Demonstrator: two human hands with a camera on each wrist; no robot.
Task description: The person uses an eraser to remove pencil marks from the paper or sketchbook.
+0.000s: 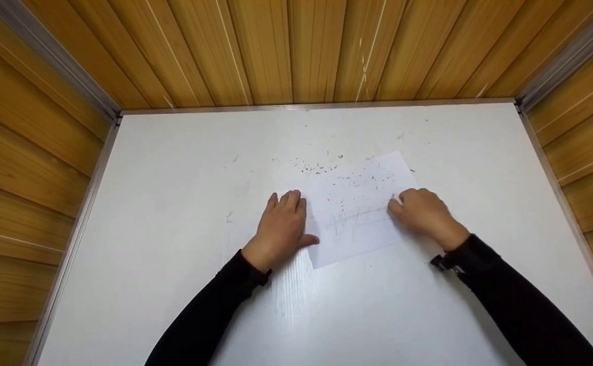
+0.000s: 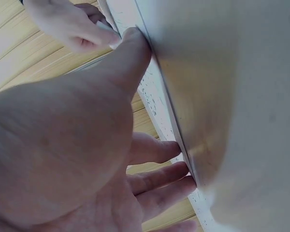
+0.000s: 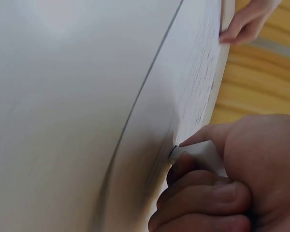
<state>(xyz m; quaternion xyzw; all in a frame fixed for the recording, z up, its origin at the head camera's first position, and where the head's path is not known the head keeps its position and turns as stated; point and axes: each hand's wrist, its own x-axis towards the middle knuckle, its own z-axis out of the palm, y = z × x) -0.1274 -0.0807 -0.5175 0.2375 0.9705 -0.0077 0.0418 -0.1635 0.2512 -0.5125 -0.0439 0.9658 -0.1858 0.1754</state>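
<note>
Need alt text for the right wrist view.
The right hand grips what looks like a white eraser at a sheet of paper with dark marks. The left hand is at the far side, near a wood-look wall.

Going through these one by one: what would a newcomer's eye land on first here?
Probably the dark specks scattered over the far half of a white sheet of paper and onto the table beyond it. Next, the right hand, gripping a small white block at the sheet's right side, while the left hand rests at its left edge.
</note>
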